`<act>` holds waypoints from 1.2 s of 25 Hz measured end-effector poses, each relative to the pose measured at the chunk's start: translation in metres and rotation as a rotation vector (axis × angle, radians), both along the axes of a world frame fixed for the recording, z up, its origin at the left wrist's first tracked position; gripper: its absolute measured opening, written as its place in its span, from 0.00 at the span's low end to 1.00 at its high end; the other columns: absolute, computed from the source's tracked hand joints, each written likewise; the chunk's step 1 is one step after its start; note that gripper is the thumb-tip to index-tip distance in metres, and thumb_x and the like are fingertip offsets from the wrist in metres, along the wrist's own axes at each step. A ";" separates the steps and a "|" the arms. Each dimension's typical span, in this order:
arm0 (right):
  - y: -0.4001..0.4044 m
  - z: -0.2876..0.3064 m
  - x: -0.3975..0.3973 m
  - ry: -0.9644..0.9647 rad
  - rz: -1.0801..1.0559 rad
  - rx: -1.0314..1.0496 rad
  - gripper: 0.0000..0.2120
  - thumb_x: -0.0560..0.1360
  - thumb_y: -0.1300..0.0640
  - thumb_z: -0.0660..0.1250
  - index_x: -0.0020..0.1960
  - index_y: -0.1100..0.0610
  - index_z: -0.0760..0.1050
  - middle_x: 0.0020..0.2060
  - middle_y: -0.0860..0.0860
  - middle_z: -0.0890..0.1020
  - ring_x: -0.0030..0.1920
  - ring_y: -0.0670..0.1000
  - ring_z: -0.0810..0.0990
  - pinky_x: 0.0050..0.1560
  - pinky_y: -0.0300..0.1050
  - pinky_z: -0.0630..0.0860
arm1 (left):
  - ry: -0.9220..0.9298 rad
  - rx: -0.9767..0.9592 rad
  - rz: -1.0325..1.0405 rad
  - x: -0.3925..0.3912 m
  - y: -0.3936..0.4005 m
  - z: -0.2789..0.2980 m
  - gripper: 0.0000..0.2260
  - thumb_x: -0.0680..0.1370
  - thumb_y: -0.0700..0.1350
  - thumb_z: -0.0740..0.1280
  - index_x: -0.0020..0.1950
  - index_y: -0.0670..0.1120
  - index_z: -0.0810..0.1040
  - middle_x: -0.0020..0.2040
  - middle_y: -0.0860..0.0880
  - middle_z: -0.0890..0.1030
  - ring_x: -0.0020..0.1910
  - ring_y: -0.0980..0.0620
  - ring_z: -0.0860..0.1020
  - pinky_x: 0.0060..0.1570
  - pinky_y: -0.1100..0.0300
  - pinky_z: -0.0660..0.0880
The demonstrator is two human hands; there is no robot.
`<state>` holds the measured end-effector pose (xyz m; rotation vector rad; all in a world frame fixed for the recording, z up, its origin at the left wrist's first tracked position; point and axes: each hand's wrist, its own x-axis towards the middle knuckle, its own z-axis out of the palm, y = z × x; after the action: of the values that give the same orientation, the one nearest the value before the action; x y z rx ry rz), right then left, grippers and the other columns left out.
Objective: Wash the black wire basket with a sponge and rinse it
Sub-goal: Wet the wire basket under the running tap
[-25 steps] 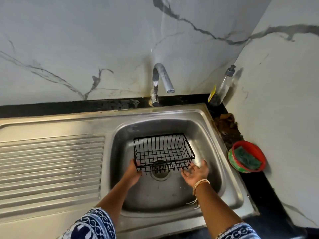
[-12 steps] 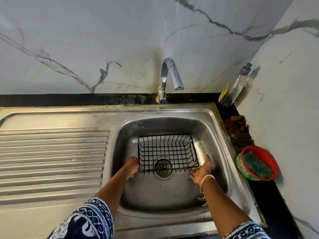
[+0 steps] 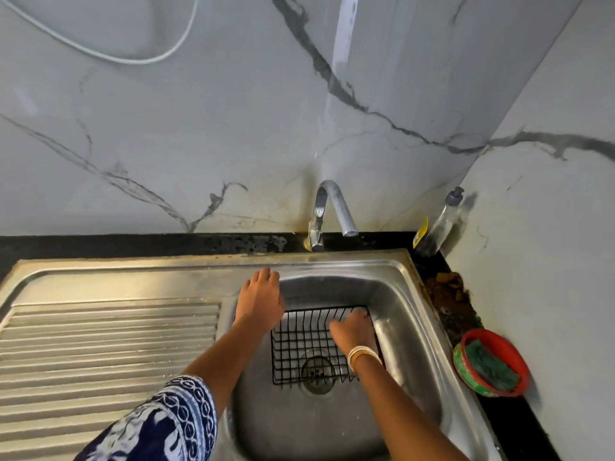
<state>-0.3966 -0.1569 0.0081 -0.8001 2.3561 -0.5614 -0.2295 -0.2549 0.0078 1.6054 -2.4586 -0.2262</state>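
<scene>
Now we see the black wire basket [image 3: 307,347] sitting in the sink [image 3: 392,284] bowl over the drain. Our right hand [image 3: 352,329] curls over the basket's far right rim, gripping the wire. Our left hand [image 3: 261,299] hovers flat, fingers spread and relaxed, just left of the basket. Well right of our right hand, a green sponge [image 3: 491,364] lies in a red bowl [image 3: 466,371] on the worktop [image 3: 519,424].

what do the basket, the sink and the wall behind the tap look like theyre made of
Basket: thin metal wire, seemingly coated matte black; an open grid you can see the drain through.
Sink: stainless steel by its look, brushed silver with dull reflections and a ribbed draining board.
Wall: glossy marble or marble-look slab, pale grey with dark veins; which of the two cannot be told.
</scene>
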 end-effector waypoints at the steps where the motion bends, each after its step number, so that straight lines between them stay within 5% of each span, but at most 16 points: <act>1: -0.012 0.006 0.007 -0.016 0.036 -0.055 0.24 0.71 0.55 0.65 0.65 0.60 0.68 0.62 0.58 0.73 0.61 0.60 0.75 0.58 0.51 0.74 | -0.059 -0.010 -0.009 0.001 -0.011 -0.001 0.22 0.78 0.48 0.60 0.70 0.44 0.65 0.72 0.42 0.65 0.70 0.44 0.65 0.67 0.47 0.67; 5: -0.053 0.018 0.030 -0.199 0.044 -0.274 0.22 0.73 0.59 0.63 0.67 0.57 0.68 0.65 0.56 0.72 0.59 0.55 0.76 0.58 0.52 0.76 | -0.179 0.106 0.003 0.001 -0.043 -0.012 0.32 0.80 0.55 0.55 0.78 0.45 0.46 0.78 0.44 0.39 0.77 0.44 0.41 0.71 0.36 0.48; 10: -0.091 0.032 0.047 -0.292 0.033 -0.424 0.32 0.75 0.65 0.62 0.75 0.53 0.55 0.67 0.58 0.72 0.64 0.57 0.75 0.63 0.54 0.75 | -0.263 0.269 0.009 0.003 -0.052 -0.041 0.43 0.75 0.67 0.55 0.75 0.53 0.28 0.73 0.44 0.26 0.73 0.42 0.30 0.69 0.31 0.40; 14: -0.119 0.037 0.041 -0.294 0.023 -0.425 0.42 0.75 0.66 0.63 0.78 0.49 0.40 0.70 0.58 0.70 0.66 0.58 0.74 0.62 0.56 0.75 | -0.324 0.345 0.002 0.001 -0.059 -0.043 0.50 0.72 0.70 0.59 0.70 0.52 0.22 0.70 0.43 0.22 0.68 0.40 0.25 0.67 0.29 0.39; 21: -0.122 0.021 0.049 -0.119 0.095 -0.443 0.46 0.74 0.65 0.65 0.76 0.40 0.39 0.60 0.56 0.78 0.54 0.55 0.81 0.51 0.54 0.81 | -0.396 0.392 0.036 -0.005 -0.060 -0.041 0.54 0.69 0.72 0.61 0.68 0.52 0.20 0.69 0.42 0.21 0.67 0.37 0.23 0.65 0.27 0.37; 26: -0.111 0.007 0.054 0.205 0.374 -0.137 0.51 0.73 0.66 0.66 0.73 0.36 0.31 0.51 0.56 0.80 0.47 0.55 0.82 0.44 0.53 0.82 | -0.427 0.390 0.041 -0.007 -0.061 -0.043 0.57 0.66 0.74 0.61 0.68 0.51 0.20 0.69 0.41 0.21 0.67 0.36 0.23 0.65 0.26 0.38; 30: -0.110 0.008 0.052 0.256 0.407 -0.105 0.51 0.73 0.67 0.66 0.74 0.38 0.32 0.48 0.56 0.81 0.45 0.56 0.82 0.44 0.52 0.81 | -0.431 0.394 0.008 -0.003 -0.064 -0.041 0.57 0.66 0.73 0.62 0.68 0.51 0.19 0.69 0.41 0.21 0.67 0.37 0.23 0.64 0.27 0.38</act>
<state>-0.3443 -0.2669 0.0165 -1.4299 2.3032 -0.4295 -0.2329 -0.3189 -0.0337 1.9988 -2.8649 -0.4252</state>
